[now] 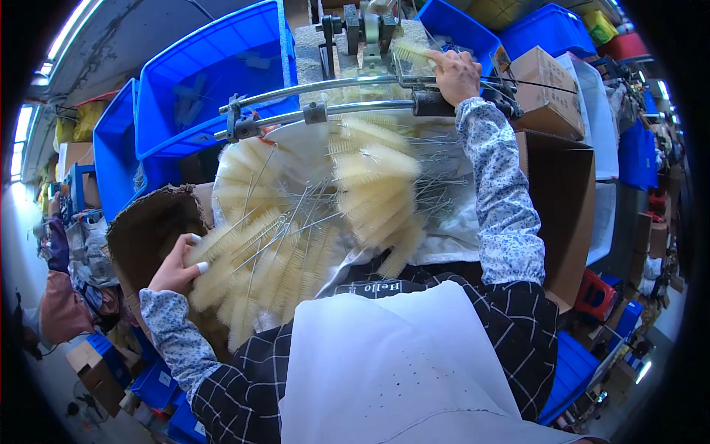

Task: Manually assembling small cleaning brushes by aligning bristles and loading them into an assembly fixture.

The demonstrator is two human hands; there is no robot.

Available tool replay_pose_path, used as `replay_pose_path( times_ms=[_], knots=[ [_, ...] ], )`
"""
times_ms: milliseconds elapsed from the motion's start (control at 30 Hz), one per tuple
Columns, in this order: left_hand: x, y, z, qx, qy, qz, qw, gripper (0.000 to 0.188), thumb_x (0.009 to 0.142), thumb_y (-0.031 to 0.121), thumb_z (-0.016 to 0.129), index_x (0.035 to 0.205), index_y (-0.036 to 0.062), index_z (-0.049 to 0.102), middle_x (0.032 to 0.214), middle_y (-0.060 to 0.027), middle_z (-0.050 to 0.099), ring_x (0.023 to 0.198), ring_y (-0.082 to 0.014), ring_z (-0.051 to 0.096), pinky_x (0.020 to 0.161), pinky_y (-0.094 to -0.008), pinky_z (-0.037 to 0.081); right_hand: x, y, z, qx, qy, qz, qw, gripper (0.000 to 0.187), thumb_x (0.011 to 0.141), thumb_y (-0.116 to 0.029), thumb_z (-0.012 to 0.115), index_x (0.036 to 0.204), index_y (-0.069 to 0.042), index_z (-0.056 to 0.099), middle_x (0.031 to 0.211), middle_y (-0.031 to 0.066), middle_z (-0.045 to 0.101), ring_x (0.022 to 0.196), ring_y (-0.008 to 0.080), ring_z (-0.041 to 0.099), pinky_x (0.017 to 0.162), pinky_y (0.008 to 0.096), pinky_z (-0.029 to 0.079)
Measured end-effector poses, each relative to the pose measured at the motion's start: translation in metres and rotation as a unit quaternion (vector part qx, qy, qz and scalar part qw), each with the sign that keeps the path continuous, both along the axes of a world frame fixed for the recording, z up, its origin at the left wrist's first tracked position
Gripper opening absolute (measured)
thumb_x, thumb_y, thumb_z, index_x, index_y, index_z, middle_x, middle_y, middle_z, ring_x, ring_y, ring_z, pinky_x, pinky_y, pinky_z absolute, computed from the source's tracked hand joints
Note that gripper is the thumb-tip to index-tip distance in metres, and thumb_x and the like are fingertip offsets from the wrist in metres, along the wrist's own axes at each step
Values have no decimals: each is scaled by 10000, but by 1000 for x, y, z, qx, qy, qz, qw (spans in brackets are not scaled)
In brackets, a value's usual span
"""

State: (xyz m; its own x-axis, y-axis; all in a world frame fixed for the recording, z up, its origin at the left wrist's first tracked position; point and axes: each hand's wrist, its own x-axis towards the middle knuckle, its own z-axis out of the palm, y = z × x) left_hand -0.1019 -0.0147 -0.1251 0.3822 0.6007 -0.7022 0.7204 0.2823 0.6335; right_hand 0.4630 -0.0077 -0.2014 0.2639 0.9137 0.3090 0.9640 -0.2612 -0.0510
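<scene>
At its left, the white sheet runs up to the torn rim of a brown cardboard box; a pair of metal bars crosses its far edge, and the worker's dark checked clothing closes the near edge. Most of the sheet is covered, and the clearest bare strip lies toward its right edge, beside the patterned sleeve.

The left hand is at the sheet's left edge, thumb and forefinger apart, with white covers on their tips. Both tips touch the left brush pile; the other fingers are hidden, so I cannot tell whether it grips a brush. That pile of pale yellow brushes fans from the far left corner toward the near edge. The right brush pile stands in the middle, its wire stems pointing toward the right edge. The right hand is beyond the far edge, over the right end of the bars, fingers curled and pinching the end of a single brush.

Farther left are a co-worker's sleeve, a narrow blue bin and a large blue bin with clear pieces inside. The machine blocks the far side at centre. On the right, an open cardboard carton stands close beside the sleeve, below a closed box.
</scene>
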Motion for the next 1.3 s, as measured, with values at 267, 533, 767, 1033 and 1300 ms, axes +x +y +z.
replay_pose_path(
  times_ms=[267, 533, 767, 1033, 1300],
  knots=[
    [34, 23, 46, 175, -94, -6, 980, 363, 652, 24, 558, 991, 65, 435, 851, 11, 381, 804, -69, 390, 729, -185, 345, 17, 10, -8, -3, -25, 25, 999, 338, 778, -120, 456, 1065, -271, 549, 949, -28, 548, 978, 179, 427, 830, 370, 281],
    [61, 20, 99, 217, -52, -47, 974, 418, 627, -55, 458, 1033, 28, 401, 921, -17, 419, 797, -79, 443, 739, -193, 374, 34, 20, -19, 27, -115, 13, 993, 441, 774, -159, 476, 1206, -219, 408, 1157, 12, 445, 1098, 189, 358, 902, 447, 208],
    [11, 35, 90, 329, -164, -25, 930, 313, 712, 36, 512, 1017, 19, 443, 977, -55, 457, 853, -117, 459, 744, -231, 397, 48, -8, -15, -4, 32, -98, 995, 471, 731, -301, 561, 1162, -138, 464, 1119, 57, 501, 1056, 236, 423, 857, 440, 292],
    [-20, 41, 90, 416, -382, 194, 802, 397, 737, 189, 548, 1079, 27, 430, 1113, -131, 421, 1018, -230, 443, 868, -368, 394, -2, 16, -22, 67, 96, -51, 992, 356, 730, -216, 550, 1067, -101, 536, 1043, 75, 553, 962, 250, 515, 802, 412, 374],
    [2, 42, 88, 403, -453, 152, 781, 499, 766, 243, 566, 1182, 34, 387, 1146, -154, 393, 1005, -217, 453, 810, -313, 434, -85, 45, -12, 18, 103, -40, 994, 346, 775, -191, 488, 1105, -87, 490, 1018, 58, 528, 957, 215, 502, 807, 443, 353]
  ],
)
